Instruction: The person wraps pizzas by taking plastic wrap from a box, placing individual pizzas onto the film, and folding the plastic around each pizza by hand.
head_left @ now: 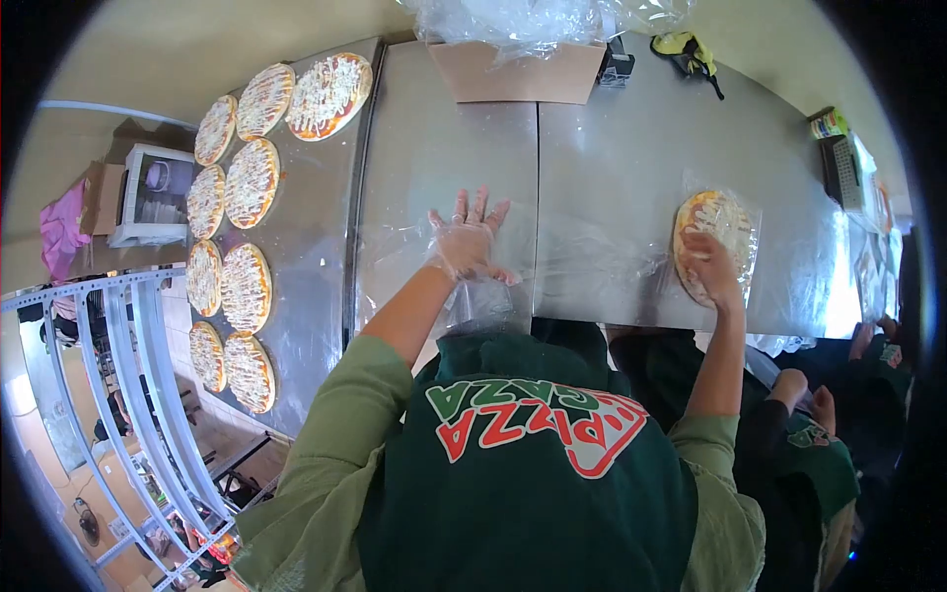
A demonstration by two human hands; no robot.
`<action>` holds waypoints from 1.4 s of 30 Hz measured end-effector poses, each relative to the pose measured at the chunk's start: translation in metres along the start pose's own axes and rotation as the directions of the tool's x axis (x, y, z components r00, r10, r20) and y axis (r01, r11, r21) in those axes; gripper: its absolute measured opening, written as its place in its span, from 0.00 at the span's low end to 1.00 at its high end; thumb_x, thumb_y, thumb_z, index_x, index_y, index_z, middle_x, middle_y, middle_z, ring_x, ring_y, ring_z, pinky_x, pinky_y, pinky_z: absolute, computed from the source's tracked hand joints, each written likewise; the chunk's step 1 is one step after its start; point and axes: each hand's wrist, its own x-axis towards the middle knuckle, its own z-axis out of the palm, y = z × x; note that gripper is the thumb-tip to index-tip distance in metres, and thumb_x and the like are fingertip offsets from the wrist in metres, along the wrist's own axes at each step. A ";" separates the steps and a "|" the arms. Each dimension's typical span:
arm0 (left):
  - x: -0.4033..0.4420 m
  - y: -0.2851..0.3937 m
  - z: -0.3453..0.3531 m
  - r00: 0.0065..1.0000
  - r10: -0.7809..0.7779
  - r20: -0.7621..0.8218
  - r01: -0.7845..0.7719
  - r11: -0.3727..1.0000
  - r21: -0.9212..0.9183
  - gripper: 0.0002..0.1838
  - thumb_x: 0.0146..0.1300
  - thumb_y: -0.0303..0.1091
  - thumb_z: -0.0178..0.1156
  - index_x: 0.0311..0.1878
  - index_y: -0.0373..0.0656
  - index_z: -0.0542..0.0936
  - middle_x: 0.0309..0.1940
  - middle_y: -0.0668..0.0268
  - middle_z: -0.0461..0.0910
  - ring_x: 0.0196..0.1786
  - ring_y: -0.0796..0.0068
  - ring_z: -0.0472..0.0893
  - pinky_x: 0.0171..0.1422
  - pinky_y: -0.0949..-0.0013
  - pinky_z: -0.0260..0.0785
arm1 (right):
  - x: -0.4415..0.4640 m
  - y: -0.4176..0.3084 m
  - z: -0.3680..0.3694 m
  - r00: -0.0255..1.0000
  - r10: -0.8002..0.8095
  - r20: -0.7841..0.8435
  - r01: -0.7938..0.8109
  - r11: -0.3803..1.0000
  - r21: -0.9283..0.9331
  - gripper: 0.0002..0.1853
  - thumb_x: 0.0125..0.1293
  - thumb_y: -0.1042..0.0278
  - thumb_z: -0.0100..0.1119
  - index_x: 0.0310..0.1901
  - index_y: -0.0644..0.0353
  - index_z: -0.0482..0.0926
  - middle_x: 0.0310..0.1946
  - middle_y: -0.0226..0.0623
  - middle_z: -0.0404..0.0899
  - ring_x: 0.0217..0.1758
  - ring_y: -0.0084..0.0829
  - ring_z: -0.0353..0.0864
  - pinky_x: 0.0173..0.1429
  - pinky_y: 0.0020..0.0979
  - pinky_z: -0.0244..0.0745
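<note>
Round, cheese-topped pizza in clear plastic [728, 215] lies face-up, longest front-to-back, on the grey steel table [621, 158]; right hand [711, 268] curls over it, grip impossible to tell; left hand [466, 243] splays open.

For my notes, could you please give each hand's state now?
Left hand: open, touching clear plastic.
Right hand: curled over pizza; grip cannot be told.

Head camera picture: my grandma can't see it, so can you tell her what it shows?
A person's right hand is at a pizza with clear plastic on it, on a metal table. The left hand is spread, clear plastic around it. Nine more pizzas lie to the left.
</note>
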 end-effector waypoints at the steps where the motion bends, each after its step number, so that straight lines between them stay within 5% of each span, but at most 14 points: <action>1: 0.001 -0.001 0.000 1.000 0.002 0.003 -0.002 1.000 -0.003 0.55 0.41 0.65 0.63 0.71 0.52 0.52 0.72 0.55 0.41 0.72 0.44 0.45 0.65 0.30 0.41 | -0.009 -0.032 0.000 0.953 -0.211 -0.216 0.101 0.897 -0.431 0.18 0.55 0.72 0.59 0.49 0.63 0.73 0.42 0.44 0.77 0.42 0.35 0.79 0.43 0.30 0.75; 5: -0.008 0.005 0.018 0.971 0.083 -0.222 -0.090 0.996 -0.019 0.47 0.48 0.61 0.60 0.69 0.50 0.56 0.70 0.53 0.47 0.71 0.48 0.50 0.65 0.33 0.45 | -0.023 -0.097 0.098 0.848 -0.504 -0.161 0.506 0.862 -0.036 0.11 0.57 0.74 0.56 0.43 0.60 0.76 0.40 0.40 0.77 0.40 0.39 0.78 0.44 0.35 0.74; 6: -0.010 -0.001 0.043 0.974 0.151 -0.166 -0.166 0.983 -0.079 0.44 0.50 0.58 0.60 0.68 0.50 0.57 0.70 0.52 0.49 0.71 0.49 0.51 0.64 0.33 0.47 | -0.033 -0.126 0.120 0.729 -0.683 0.046 0.663 0.688 -0.294 0.11 0.56 0.73 0.56 0.42 0.60 0.75 0.36 0.39 0.77 0.40 0.39 0.78 0.42 0.36 0.75; 8: -0.012 -0.004 0.060 0.981 0.193 0.007 -0.188 0.960 -0.210 0.41 0.53 0.55 0.60 0.67 0.49 0.58 0.69 0.52 0.51 0.70 0.51 0.54 0.63 0.34 0.50 | -0.034 -0.111 0.174 0.755 -0.549 0.359 0.648 0.709 -0.278 0.12 0.54 0.72 0.57 0.42 0.60 0.75 0.38 0.39 0.76 0.44 0.39 0.76 0.46 0.38 0.74; 15: -0.040 -0.036 0.004 0.977 -0.195 -0.083 0.184 0.974 -0.130 0.38 0.55 0.52 0.59 0.66 0.48 0.59 0.68 0.50 0.53 0.70 0.48 0.54 0.64 0.40 0.54 | 0.016 -0.065 0.120 0.985 -0.088 0.148 0.169 0.674 -0.719 0.49 0.38 0.55 0.73 0.66 0.41 0.59 0.69 0.50 0.47 0.71 0.49 0.49 0.67 0.52 0.53; 19: -0.048 -0.061 0.006 0.898 -0.237 -0.372 0.194 0.970 -0.148 0.42 0.52 0.57 0.60 0.67 0.50 0.58 0.69 0.51 0.51 0.71 0.47 0.51 0.65 0.39 0.51 | 0.028 -0.065 0.107 0.973 -0.135 0.186 0.215 0.819 -0.532 0.47 0.44 0.57 0.70 0.67 0.40 0.56 0.69 0.54 0.44 0.71 0.53 0.46 0.68 0.52 0.52; 22: -0.059 -0.080 0.025 0.981 -0.137 -0.140 0.050 0.865 -0.499 0.48 0.49 0.60 0.62 0.70 0.51 0.54 0.71 0.53 0.47 0.72 0.48 0.47 0.67 0.41 0.48 | 0.037 -0.066 0.123 0.954 -0.189 0.232 0.282 0.826 -0.489 0.43 0.50 0.55 0.65 0.68 0.39 0.54 0.69 0.54 0.43 0.72 0.56 0.43 0.68 0.51 0.51; 31: -0.129 -0.100 0.023 0.992 -0.027 -0.125 0.036 0.997 0.072 0.45 0.49 0.54 0.64 0.67 0.46 0.59 0.65 0.50 0.57 0.67 0.51 0.58 0.65 0.47 0.55 | 0.065 -0.057 0.143 0.979 -0.099 0.178 0.194 0.717 -0.669 0.33 0.57 0.51 0.58 0.65 0.34 0.59 0.69 0.53 0.45 0.72 0.54 0.44 0.69 0.50 0.50; 32: -0.138 -0.110 0.022 0.959 -0.143 -0.246 0.118 0.986 -0.115 0.45 0.49 0.54 0.64 0.68 0.45 0.57 0.66 0.50 0.57 0.67 0.52 0.59 0.66 0.49 0.55 | 0.063 -0.059 0.142 0.975 -0.132 0.178 0.219 0.701 -0.679 0.33 0.57 0.52 0.58 0.65 0.36 0.60 0.69 0.53 0.45 0.71 0.53 0.45 0.69 0.50 0.50; 34: -0.164 -0.137 0.025 0.814 -0.422 -0.399 0.206 0.852 -0.481 0.47 0.51 0.53 0.64 0.69 0.44 0.53 0.66 0.49 0.56 0.66 0.52 0.60 0.66 0.52 0.55 | 0.049 -0.069 0.144 0.961 -0.197 0.193 0.276 0.671 -0.688 0.32 0.56 0.56 0.59 0.64 0.40 0.63 0.69 0.53 0.47 0.71 0.52 0.47 0.69 0.48 0.51; 36: -0.192 -0.177 0.056 0.315 -0.812 -0.492 0.276 0.574 -0.771 0.40 0.50 0.52 0.64 0.63 0.43 0.63 0.63 0.50 0.62 0.63 0.56 0.65 0.62 0.59 0.61 | 0.041 -0.066 0.156 0.935 -0.303 0.184 0.350 0.708 -0.613 0.31 0.55 0.62 0.60 0.62 0.45 0.66 0.67 0.52 0.51 0.70 0.50 0.51 0.69 0.45 0.53; 37: -0.204 -0.208 0.089 0.118 -0.973 -0.199 -0.026 0.197 -0.980 0.38 0.54 0.54 0.61 0.62 0.41 0.63 0.62 0.52 0.63 0.62 0.59 0.65 0.62 0.59 0.60 | 0.036 -0.068 0.163 0.938 -0.290 0.190 0.344 0.703 -0.623 0.30 0.55 0.64 0.60 0.62 0.47 0.66 0.67 0.53 0.52 0.69 0.50 0.52 0.69 0.44 0.53; 39: -0.234 -0.251 0.107 0.013 -0.937 0.350 -0.543 -0.301 -0.784 0.37 0.58 0.58 0.55 0.62 0.40 0.63 0.60 0.55 0.64 0.61 0.63 0.65 0.62 0.59 0.59 | 0.027 -0.075 0.174 0.942 -0.267 0.201 0.333 0.700 -0.631 0.29 0.55 0.67 0.59 0.61 0.50 0.66 0.65 0.52 0.55 0.69 0.50 0.54 0.69 0.42 0.53; 42: -0.263 -0.285 0.096 0.169 -0.756 0.633 -0.820 -0.464 -0.335 0.40 0.59 0.66 0.45 0.61 0.40 0.63 0.57 0.60 0.66 0.58 0.68 0.65 0.59 0.59 0.61 | 0.023 -0.082 0.181 0.947 -0.240 0.212 0.320 0.715 -0.621 0.28 0.55 0.69 0.59 0.60 0.55 0.67 0.62 0.51 0.61 0.68 0.47 0.56 0.70 0.40 0.52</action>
